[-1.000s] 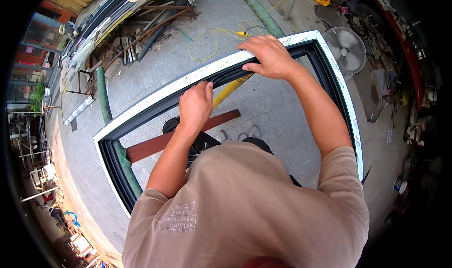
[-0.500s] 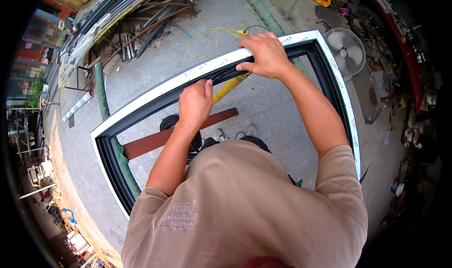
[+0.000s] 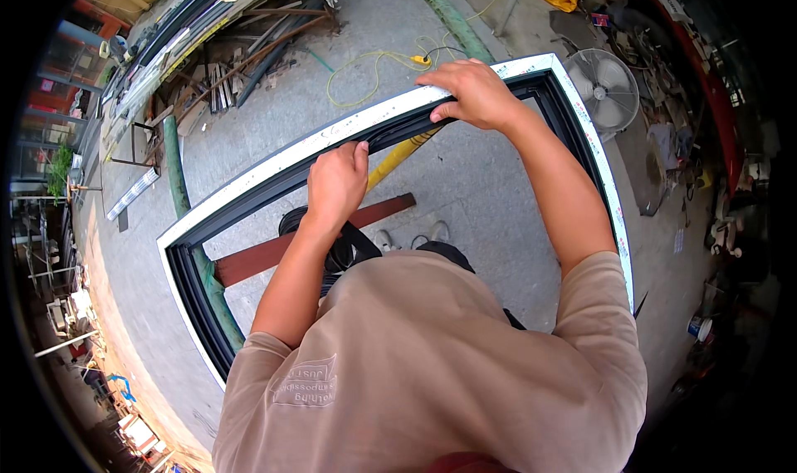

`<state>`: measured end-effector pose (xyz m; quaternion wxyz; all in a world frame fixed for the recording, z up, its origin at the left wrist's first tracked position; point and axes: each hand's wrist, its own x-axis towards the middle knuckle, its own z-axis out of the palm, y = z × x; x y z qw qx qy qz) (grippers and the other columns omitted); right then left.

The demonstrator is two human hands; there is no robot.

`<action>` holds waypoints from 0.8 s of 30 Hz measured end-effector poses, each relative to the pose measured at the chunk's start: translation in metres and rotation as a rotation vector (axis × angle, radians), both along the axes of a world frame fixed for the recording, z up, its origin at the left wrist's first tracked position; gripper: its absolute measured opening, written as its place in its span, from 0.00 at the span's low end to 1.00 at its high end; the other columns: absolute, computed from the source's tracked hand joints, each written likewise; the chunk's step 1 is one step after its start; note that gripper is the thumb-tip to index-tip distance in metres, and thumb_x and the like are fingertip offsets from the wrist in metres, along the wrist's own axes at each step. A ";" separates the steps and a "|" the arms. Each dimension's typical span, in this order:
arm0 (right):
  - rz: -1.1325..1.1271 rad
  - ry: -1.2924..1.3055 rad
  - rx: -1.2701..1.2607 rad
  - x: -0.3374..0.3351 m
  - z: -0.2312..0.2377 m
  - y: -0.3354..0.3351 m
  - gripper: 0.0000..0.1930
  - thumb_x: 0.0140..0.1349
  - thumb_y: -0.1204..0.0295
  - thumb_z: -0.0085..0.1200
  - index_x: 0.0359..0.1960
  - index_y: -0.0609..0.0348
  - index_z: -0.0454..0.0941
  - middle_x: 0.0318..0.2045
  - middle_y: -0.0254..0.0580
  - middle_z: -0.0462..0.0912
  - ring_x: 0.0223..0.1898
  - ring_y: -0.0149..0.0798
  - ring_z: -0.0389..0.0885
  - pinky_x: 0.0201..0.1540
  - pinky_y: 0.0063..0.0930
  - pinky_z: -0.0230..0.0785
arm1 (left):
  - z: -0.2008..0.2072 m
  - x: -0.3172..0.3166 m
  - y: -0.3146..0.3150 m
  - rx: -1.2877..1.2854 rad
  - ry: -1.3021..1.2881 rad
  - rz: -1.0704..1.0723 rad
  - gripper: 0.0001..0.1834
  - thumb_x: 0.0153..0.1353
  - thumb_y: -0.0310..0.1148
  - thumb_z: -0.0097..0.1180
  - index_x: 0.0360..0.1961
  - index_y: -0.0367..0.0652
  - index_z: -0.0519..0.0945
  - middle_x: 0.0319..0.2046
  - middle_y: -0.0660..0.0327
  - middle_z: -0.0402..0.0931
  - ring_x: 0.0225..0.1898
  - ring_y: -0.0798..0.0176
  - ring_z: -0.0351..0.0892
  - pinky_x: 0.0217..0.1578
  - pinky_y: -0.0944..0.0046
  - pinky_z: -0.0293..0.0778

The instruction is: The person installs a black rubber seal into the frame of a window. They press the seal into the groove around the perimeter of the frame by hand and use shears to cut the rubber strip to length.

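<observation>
R hand (image 3: 471,95) thumb drawn back vs. earlier; white-faced, black-grooved rect. frame (image 3: 332,131) gripped under R fingers; L hand (image 3: 336,182) curled, grip unclear.

Right hand (image 3: 475,98) gripping far rail (image 3: 390,112) of black-and-white window frame (image 3: 605,161); left hand (image 3: 336,178) touching inner channel (image 3: 274,192), perhaps pressing black gasket strip (image 3: 388,132).

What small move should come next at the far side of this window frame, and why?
I'd probably press with the left hand, working slightly rightward: its thumb is at the black inner edge, and a thin dark strip there seems to bow up between the hands. The right hand already grips the window frame.
</observation>
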<state>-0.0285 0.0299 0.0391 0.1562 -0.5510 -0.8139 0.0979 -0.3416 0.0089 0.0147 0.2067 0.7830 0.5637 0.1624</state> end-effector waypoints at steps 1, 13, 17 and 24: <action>-0.009 0.001 -0.014 0.000 0.001 0.001 0.35 0.58 0.56 0.81 0.68 0.48 0.86 0.55 0.40 0.91 0.63 0.50 0.85 0.71 0.48 0.70 | -0.001 0.000 0.001 0.004 0.001 -0.005 0.25 0.85 0.48 0.53 0.41 0.37 0.91 0.34 0.36 0.87 0.42 0.25 0.87 0.47 0.33 0.80; -0.103 0.050 0.173 -0.044 -0.013 -0.009 0.36 0.53 0.42 0.82 0.56 0.51 0.89 0.49 0.45 0.90 0.59 0.55 0.86 0.73 0.50 0.67 | -0.005 0.003 -0.001 0.051 -0.041 0.027 0.25 0.84 0.46 0.56 0.38 0.34 0.90 0.31 0.36 0.86 0.37 0.26 0.87 0.43 0.35 0.80; -0.148 0.002 0.147 -0.049 -0.008 -0.005 0.35 0.52 0.41 0.82 0.54 0.50 0.91 0.47 0.43 0.90 0.59 0.51 0.87 0.73 0.49 0.66 | -0.005 0.005 -0.002 0.043 -0.048 0.044 0.26 0.83 0.46 0.57 0.37 0.34 0.90 0.29 0.36 0.85 0.36 0.26 0.86 0.42 0.35 0.79; -0.192 -0.019 -0.011 -0.055 -0.004 0.003 0.35 0.51 0.40 0.83 0.53 0.50 0.91 0.50 0.44 0.91 0.62 0.51 0.87 0.76 0.52 0.63 | -0.008 0.005 -0.001 0.028 -0.094 0.075 0.25 0.83 0.47 0.57 0.37 0.35 0.90 0.30 0.35 0.84 0.37 0.26 0.86 0.42 0.36 0.79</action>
